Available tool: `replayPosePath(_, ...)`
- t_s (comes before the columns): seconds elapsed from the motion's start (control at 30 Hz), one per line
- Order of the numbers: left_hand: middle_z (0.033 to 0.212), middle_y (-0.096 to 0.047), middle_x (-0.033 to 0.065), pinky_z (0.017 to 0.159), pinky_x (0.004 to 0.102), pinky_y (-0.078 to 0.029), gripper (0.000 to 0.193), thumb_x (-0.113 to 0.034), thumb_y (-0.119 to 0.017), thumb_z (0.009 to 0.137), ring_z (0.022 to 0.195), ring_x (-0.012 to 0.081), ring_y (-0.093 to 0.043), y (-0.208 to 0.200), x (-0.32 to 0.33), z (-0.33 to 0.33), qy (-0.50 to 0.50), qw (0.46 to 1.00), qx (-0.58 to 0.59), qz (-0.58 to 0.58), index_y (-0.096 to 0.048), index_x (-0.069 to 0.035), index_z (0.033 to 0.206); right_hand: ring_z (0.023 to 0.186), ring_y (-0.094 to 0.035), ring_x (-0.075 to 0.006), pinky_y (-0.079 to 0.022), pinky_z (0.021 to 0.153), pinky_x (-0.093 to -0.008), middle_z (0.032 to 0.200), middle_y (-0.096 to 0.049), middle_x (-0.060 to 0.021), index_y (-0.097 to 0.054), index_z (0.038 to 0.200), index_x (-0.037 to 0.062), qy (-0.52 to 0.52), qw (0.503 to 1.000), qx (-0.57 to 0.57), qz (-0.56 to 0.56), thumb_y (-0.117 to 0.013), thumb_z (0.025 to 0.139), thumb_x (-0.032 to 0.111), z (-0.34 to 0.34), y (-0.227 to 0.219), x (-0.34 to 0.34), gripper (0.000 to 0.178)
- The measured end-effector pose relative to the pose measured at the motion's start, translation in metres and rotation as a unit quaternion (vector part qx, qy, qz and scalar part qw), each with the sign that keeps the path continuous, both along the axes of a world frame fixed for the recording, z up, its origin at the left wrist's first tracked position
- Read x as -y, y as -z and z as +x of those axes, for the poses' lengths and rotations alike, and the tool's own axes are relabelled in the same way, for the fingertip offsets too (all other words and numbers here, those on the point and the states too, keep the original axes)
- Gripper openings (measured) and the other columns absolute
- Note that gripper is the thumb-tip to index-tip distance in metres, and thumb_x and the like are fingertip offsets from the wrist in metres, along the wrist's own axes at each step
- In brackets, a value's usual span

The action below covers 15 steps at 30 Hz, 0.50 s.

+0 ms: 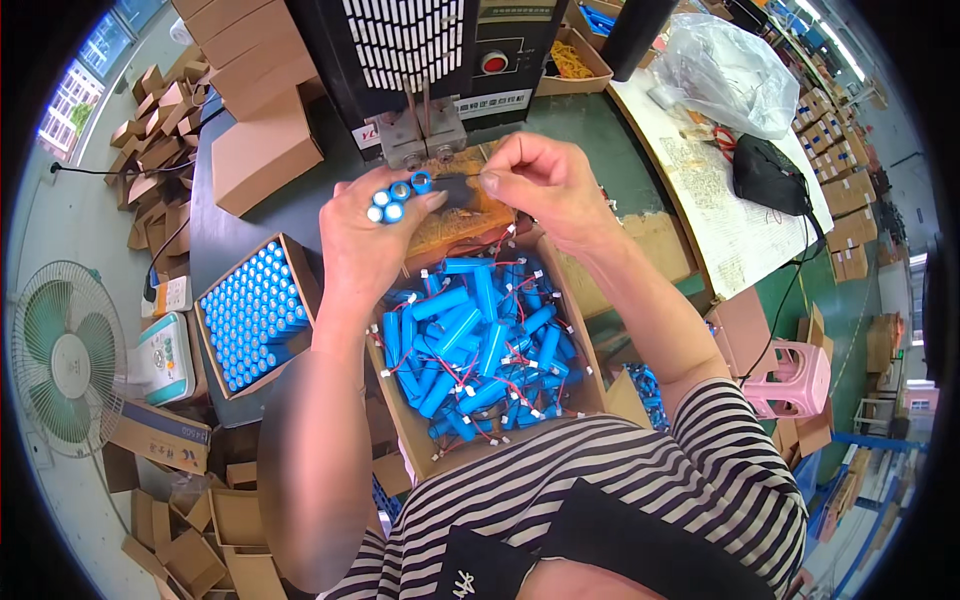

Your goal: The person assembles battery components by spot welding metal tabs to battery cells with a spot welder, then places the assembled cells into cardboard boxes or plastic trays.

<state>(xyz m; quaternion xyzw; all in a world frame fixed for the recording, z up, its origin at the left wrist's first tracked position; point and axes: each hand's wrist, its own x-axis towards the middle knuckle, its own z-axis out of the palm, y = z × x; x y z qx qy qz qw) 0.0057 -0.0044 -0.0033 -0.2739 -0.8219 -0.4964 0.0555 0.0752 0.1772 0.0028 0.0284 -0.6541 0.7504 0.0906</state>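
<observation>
My left hand (pixel 362 240) is closed around several blue cylindrical battery cells (pixel 394 212), their round ends facing up. One cell lies by the thumb, close to the electrodes of a spot welder (pixel 424 138). To the right, my right hand (pixel 552 190) has its thumb and index finger pinched together; whatever they hold is too small to make out. Beneath both hands is a worn brown work block (pixel 455 228). Nearer to me, a cardboard box (pixel 588 350) holds many blue battery packs (pixel 490 340) with red and black leads and white connectors.
At left, a cardboard tray (pixel 310 275) holds rows of upright blue cells (pixel 255 315). A fan (pixel 70 360) and stacked cartons stand beyond it. A white sheet with a plastic bag (pixel 725 70) and black pouch (pixel 768 175) lies right, above a pink stool (pixel 790 380).
</observation>
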Motion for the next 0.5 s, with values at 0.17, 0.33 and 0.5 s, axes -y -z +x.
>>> replayPosePath(0.17, 0.066, -0.064, 0.0096, 0.065, 0.0304, -0.047, 0.024, -0.017, -0.075, 0.068, 0.057, 0.0217, -0.059, -0.012, -0.008, -0.001, 0.020, 0.999, 0.030, 0.004, -0.066, -0.002, 0.084, 0.059, -0.044, -0.0001, -0.034, 0.050, -0.0162, 0.068, -0.054, 0.0027, -0.059, 0.079, -0.0015, 0.054, 0.998, -0.019, 0.019, -0.064, 0.079, 0.005, -0.005, 0.007, 0.001, 0.008)
replayPosePath(0.33, 0.067, -0.064, 0.0107, 0.060, 0.0293, -0.047, 0.024, -0.017, -0.075, 0.068, 0.057, 0.0218, -0.060, -0.004, -0.008, -0.006, 0.028, 0.999, 0.003, 0.024, -0.066, -0.002, 0.084, 0.058, -0.045, -0.0002, -0.034, 0.049, -0.0169, 0.067, -0.055, 0.0019, -0.058, 0.075, -0.0009, 0.087, 0.996, -0.014, 0.023, -0.064, 0.076, 0.003, -0.006, 0.006, 0.001, 0.007)
replayPosePath(0.5, 0.066, -0.064, 0.0110, 0.059, 0.0293, -0.047, 0.024, -0.018, -0.075, 0.068, 0.055, 0.0225, -0.060, -0.005, -0.009, -0.005, 0.020, 1.000, 0.008, 0.003, -0.065, -0.001, 0.081, 0.058, -0.045, -0.0005, -0.035, 0.049, -0.0172, 0.066, -0.056, 0.0014, -0.058, 0.074, -0.0006, 0.090, 0.995, -0.013, 0.028, -0.064, 0.075, 0.002, -0.006, 0.006, 0.000, 0.007)
